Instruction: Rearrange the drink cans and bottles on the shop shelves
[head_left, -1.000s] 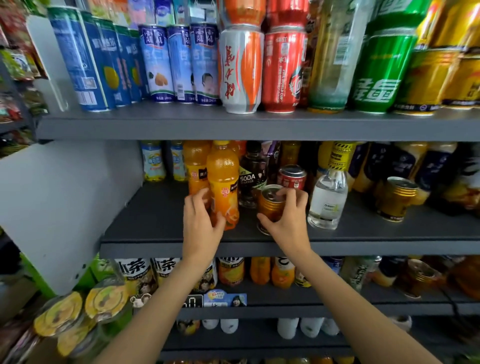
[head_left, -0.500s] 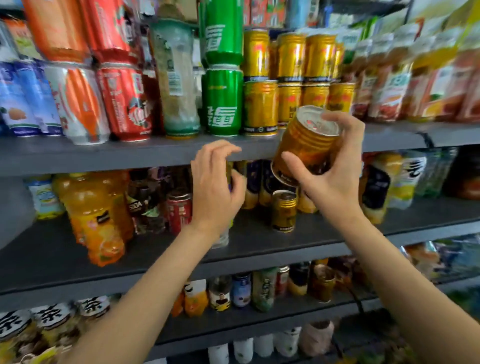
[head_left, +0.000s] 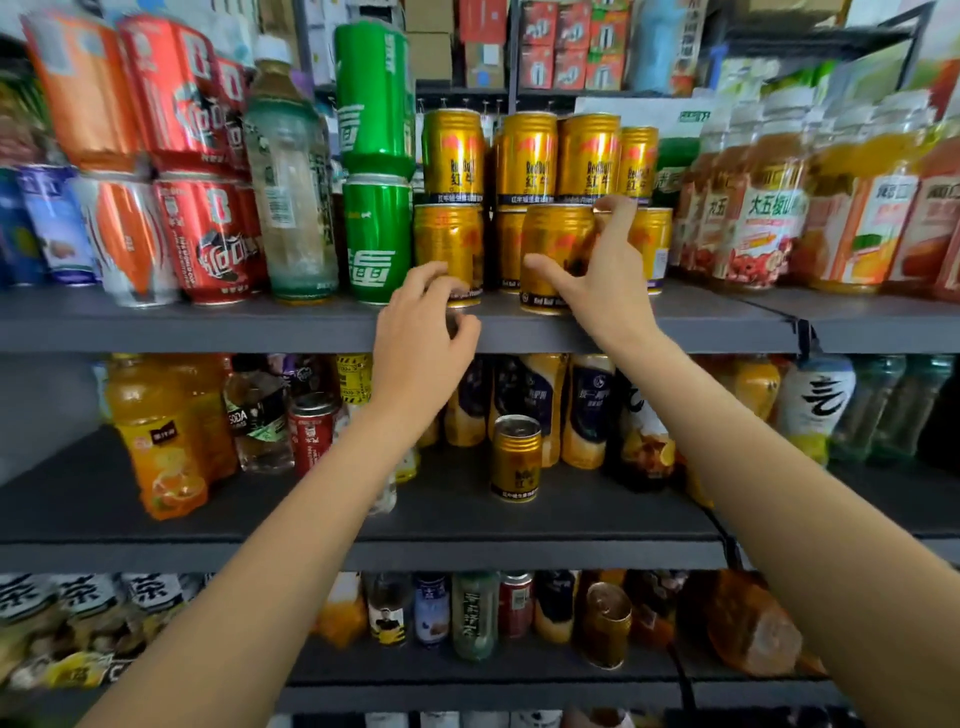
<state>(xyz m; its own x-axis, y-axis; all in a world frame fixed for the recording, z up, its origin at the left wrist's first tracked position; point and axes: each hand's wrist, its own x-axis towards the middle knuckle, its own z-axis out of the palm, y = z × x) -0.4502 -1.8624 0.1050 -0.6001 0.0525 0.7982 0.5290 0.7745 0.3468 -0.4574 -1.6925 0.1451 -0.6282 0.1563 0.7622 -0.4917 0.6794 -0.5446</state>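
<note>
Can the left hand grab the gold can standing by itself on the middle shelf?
Probably yes. The left hand holds nothing and hovers at the upper shelf edge. The lone gold can stands below it at the front of the middle shelf, with open space before it, so lowering the hand should reach it.

Shop interior, drinks section. Grey metal shelves (head_left: 208, 325) in several tiers, each packed with many copies of the same product: gold cans (head_left: 524, 156) stacked two high, green cans (head_left: 375, 98), red cans (head_left: 208, 239), orange juice bottles (head_left: 156, 441), tea bottles (head_left: 291, 171). Cardboard cartons (head_left: 483, 52) stored above. Labels face outward, retail-style.
</note>
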